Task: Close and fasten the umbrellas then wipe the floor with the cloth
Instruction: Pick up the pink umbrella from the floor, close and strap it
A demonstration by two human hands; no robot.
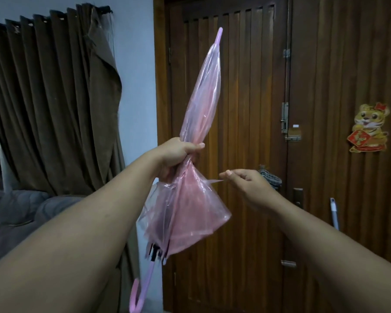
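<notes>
While gripped, umbrella (199, 123) within left fingers (193, 148)

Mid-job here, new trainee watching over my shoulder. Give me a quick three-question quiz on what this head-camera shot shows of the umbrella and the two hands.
1. True or false: the left hand grips the pink umbrella around its gathered canopy.
2. What does the right hand pinch? A) the hooked handle B) the thin fastening strap C) the door bolt
3. Fill in: the umbrella's tip points ____, towards the top of the wooden door.

Key:
1. True.
2. B.
3. Up; the hooked handle hangs at the bottom.
</notes>
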